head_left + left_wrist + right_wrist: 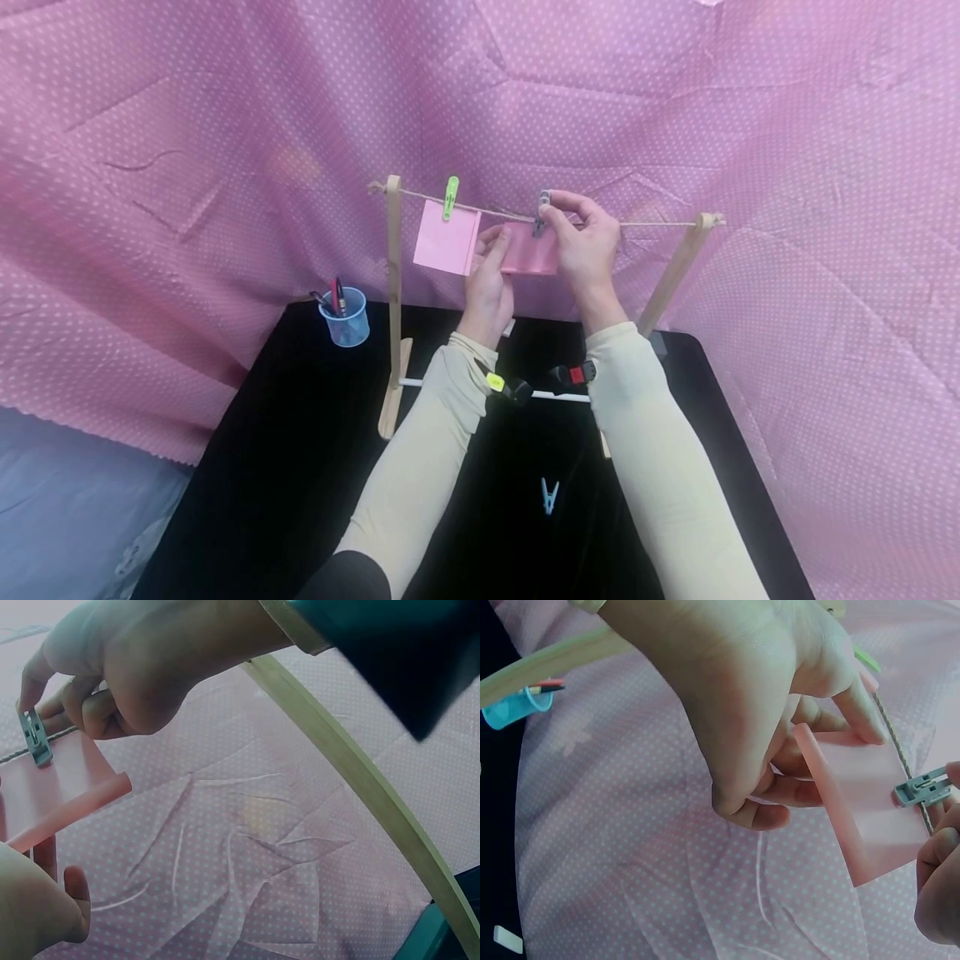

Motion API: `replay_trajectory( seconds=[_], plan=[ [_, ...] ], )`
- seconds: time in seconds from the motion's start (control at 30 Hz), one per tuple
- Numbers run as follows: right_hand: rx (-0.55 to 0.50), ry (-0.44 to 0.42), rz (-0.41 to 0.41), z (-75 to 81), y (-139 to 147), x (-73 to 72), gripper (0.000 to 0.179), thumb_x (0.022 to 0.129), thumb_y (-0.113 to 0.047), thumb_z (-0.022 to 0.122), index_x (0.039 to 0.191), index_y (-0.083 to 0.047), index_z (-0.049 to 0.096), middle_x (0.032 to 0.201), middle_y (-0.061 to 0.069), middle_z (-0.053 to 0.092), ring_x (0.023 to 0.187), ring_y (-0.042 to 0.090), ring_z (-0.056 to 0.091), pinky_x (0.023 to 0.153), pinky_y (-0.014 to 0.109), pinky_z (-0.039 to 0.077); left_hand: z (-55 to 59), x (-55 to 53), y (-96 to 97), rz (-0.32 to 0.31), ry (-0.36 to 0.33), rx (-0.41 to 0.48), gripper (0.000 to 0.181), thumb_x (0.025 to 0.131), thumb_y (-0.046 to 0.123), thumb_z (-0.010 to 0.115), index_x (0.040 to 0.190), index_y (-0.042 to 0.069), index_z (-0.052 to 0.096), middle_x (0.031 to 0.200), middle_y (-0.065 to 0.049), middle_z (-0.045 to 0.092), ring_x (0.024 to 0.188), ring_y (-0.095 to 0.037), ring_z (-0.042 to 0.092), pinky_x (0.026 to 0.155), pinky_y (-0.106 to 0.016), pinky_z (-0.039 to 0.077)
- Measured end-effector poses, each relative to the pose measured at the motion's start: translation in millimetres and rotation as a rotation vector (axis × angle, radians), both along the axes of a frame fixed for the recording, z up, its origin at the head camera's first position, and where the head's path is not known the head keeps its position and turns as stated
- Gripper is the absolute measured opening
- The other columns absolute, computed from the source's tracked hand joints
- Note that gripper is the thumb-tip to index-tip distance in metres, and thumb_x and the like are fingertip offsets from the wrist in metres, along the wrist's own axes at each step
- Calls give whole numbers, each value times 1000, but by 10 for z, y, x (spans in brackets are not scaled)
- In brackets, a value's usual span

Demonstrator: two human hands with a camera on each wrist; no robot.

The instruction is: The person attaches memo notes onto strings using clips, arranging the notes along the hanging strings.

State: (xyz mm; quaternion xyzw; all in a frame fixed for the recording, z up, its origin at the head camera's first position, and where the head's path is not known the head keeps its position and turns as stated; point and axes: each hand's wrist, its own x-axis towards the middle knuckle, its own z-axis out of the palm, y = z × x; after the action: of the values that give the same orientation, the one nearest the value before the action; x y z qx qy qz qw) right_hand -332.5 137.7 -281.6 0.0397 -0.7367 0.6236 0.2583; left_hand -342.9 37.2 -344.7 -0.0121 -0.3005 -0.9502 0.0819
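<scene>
A string [652, 223] runs between two wooden posts. My left hand [491, 287] pinches the left side of a pink paper sheet [530, 260], thumb in front and fingers behind, as the right wrist view shows. The sheet's lower edge curls up. With thumb and index finger my right hand [592, 246] pinches a grey clothespin [921, 787], whose jaws sit over the string and the sheet's top edge. Left of my hands, a second pink sheet [444, 242] hangs from the string under a green clothespin [450, 200].
The wooden posts [395, 283] stand on a black-covered table [300, 467], joined low by a white rod [558, 396]. A blue clothespin [550, 497] lies near the front. At the back left stands a blue cup [350, 329] of pens. A pink dotted curtain [300, 125] hangs behind.
</scene>
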Motion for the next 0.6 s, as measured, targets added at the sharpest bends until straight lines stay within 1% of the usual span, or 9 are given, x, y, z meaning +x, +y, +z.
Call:
replay_trajectory(
  seconds=[0.1, 0.17, 0.3, 0.5, 0.6],
  plan=[
    [14, 22, 7, -12, 17, 24, 23, 88, -12, 77, 110, -4, 76, 108, 9, 77, 43, 1, 45, 44, 16, 42, 4, 35, 13, -3, -1, 5, 16, 100, 6, 58, 92, 19, 62, 92, 5, 67, 90, -10, 62, 83, -23, 50],
    [18, 38, 11, -29, 22, 28, 23, 88, -11, 77, 110, -3, 75, 108, 12, 77, 48, 1, 50, 49, 16, 46, 0, 40, 17, -7, 0, 9, 17, 100, 6, 58, 91, 19, 62, 92, 5, 67, 90, -10, 63, 83, -23, 50],
    [21, 50, 30, -54, 32, 53, 25, 88, -11, 77, 111, -1, 74, 111, 15, 75, 56, 1, 59, 55, 16, 49, -14, 52, 18, -17, -5, 6, 18, 100, 6, 58, 90, 21, 62, 93, 6, 66, 90, -10, 62, 83, -23, 49],
    [16, 70, 66, -76, 47, 105, 26, 89, -9, 75, 113, 1, 73, 114, 18, 74, 63, 2, 64, 59, 17, 52, -22, 80, 14, -26, -6, 4, 19, 100, 6, 58, 91, 22, 63, 93, 7, 65, 92, -9, 61, 86, -22, 48],
    [19, 79, 67, -76, 54, 117, 27, 89, -9, 75, 113, 2, 72, 113, 17, 74, 68, 1, 66, 65, 18, 55, -27, 89, 14, -33, 2, -4, 17, 100, 6, 58, 93, 21, 62, 94, 6, 65, 89, -9, 60, 81, -21, 47]
  ],
)
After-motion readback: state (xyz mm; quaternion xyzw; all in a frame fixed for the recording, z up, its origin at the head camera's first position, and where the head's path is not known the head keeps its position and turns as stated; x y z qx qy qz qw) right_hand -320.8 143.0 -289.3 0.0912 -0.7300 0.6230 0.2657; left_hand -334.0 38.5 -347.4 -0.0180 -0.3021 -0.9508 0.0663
